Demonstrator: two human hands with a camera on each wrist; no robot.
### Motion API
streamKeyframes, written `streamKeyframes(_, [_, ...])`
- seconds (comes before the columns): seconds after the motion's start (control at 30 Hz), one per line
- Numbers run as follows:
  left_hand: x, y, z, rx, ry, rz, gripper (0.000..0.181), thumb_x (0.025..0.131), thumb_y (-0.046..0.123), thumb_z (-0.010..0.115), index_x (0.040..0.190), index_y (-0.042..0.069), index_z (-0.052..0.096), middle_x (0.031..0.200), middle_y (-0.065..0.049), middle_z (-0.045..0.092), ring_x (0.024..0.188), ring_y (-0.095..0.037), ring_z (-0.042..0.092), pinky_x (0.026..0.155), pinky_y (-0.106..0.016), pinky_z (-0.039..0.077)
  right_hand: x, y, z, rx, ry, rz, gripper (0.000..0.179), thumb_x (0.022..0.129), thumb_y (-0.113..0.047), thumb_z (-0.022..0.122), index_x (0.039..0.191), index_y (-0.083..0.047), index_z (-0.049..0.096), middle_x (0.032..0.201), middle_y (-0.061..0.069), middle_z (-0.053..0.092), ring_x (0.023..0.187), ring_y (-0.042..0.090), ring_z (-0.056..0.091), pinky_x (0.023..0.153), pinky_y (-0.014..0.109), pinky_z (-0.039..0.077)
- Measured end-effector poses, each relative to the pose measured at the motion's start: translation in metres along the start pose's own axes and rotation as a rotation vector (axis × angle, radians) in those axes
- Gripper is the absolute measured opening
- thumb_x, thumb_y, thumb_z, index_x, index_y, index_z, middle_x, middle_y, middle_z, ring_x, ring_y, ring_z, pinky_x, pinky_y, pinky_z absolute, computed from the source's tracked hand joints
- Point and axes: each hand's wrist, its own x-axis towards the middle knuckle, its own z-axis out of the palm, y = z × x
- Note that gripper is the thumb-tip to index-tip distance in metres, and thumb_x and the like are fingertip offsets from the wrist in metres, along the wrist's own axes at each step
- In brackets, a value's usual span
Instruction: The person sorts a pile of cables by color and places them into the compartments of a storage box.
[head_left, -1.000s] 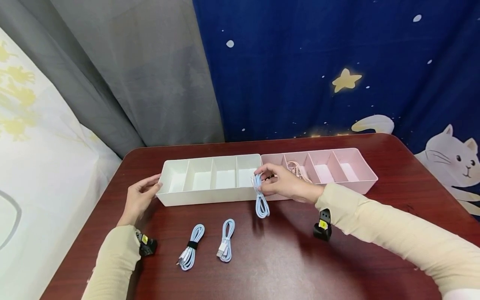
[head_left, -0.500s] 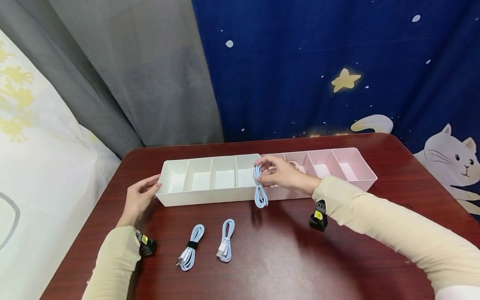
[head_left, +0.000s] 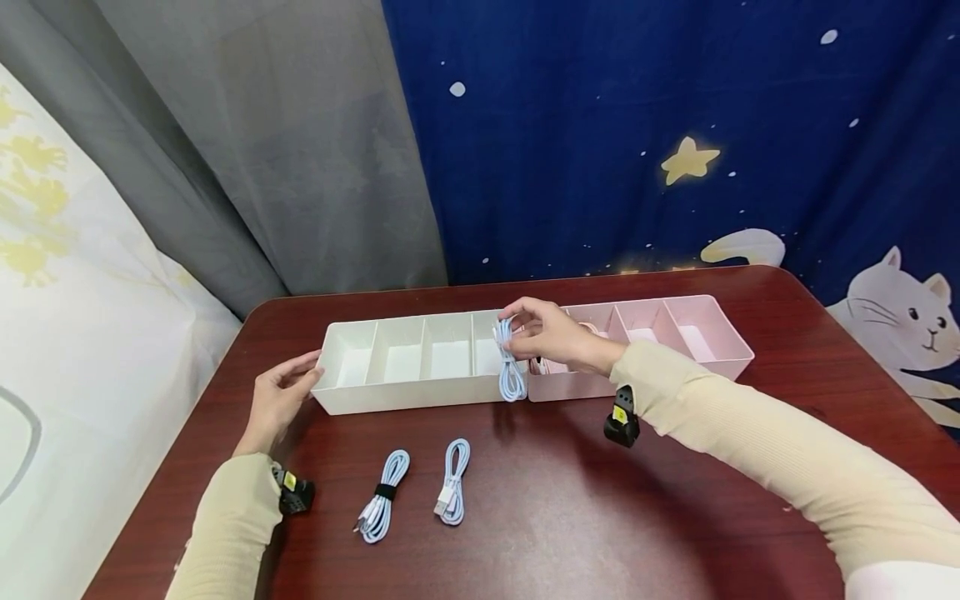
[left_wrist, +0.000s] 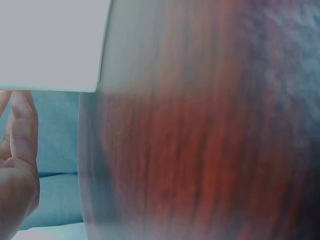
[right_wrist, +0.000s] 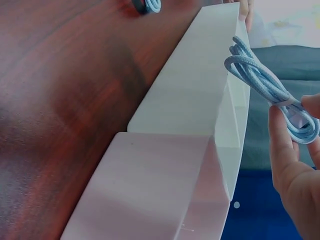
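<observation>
On the dark red-brown table (head_left: 570,533), a white box (head_left: 412,396) and a pink box (head_left: 570,386) stand end to end, each split into compartments. The person's left hand (head_left: 277,404) rests its fingertips on the white box's left end, fingers fairly straight, not wrapped round anything. The right hand (head_left: 558,336) is narrowed to a pinch, holding a coiled blue cable (head_left: 512,375) up at the white box's right end, its lower loops hanging free. A strapped cable (head_left: 381,500) and a loose-ended cable (head_left: 452,487) lie on the table nearby, just apart. The held coil should be light and soft, bendy in its loops, stiffer at the plugs, hardly fragile, and not too slippery; the bunched part near its tie, where the fingers pinch, seems the surest place to take hold. Compared with half a second ago, the right hand and its coil sit slightly farther left and higher, while the left hand and the two lying cables have stayed put
</observation>
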Motion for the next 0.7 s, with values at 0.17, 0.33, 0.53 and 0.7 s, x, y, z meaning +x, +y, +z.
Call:
streamKeyframes(0.17, [-0.001, 0.000, 0.000, -0.010, 0.000, -0.013, 0.045, 0.084, 0.029, 0.061, 0.122, 0.006, 0.054, 0.090, 0.020, 0.056, 0.078, 0.001, 0.054, 0.062, -0.016, 0.047, 0.007, -0.001, 0.000, 0.065, -0.002, 0.010, 0.042, 0.075, 0.010, 0.060, 0.115, 0.007, 0.045, 0.097, 0.017, 0.046, 0.082, 0.018, 0.057, 0.069, 0.034, 0.051])
streamKeyframes(0.33, [-0.001, 0.000, 0.001, -0.011, 0.002, -0.011, 0.045, 0.084, 0.029, 0.061, 0.122, 0.006, 0.055, 0.090, 0.020, 0.056, 0.078, 0.000, 0.053, 0.061, -0.016, 0.047, 0.013, 0.000, 0.000, 0.077, 0.005, 0.035, 0.040, 0.076, 0.011, 0.058, 0.114, 0.007, 0.045, 0.096, 0.016, 0.046, 0.080, 0.017, 0.057, 0.069, 0.035, 0.051])
streamKeyframes(0.53, [-0.001, 0.000, 0.001, -0.012, 0.001, -0.021, 0.045, 0.084, 0.029, 0.061, 0.122, 0.006, 0.054, 0.091, 0.020, 0.056, 0.079, 0.000, 0.053, 0.062, -0.016, 0.047, 0.018, 0.003, -0.001, 0.101, -0.015, 0.076, 0.042, 0.076, 0.012, 0.059, 0.116, 0.009, 0.044, 0.095, 0.015, 0.045, 0.076, 0.016, 0.056, 0.069, 0.035, 0.051])
streamKeyframes(0.7, [0.000, 0.001, 0.001, -0.024, 0.001, -0.020, 0.045, 0.084, 0.027, 0.061, 0.122, 0.004, 0.054, 0.090, 0.021, 0.056, 0.079, 0.001, 0.053, 0.062, -0.016, 0.047, 0.023, 0.003, -0.003, 0.091, -0.018, 0.097, 0.044, 0.076, 0.011, 0.060, 0.117, 0.009, 0.043, 0.095, 0.015, 0.044, 0.075, 0.015, 0.055, 0.069, 0.035, 0.051])
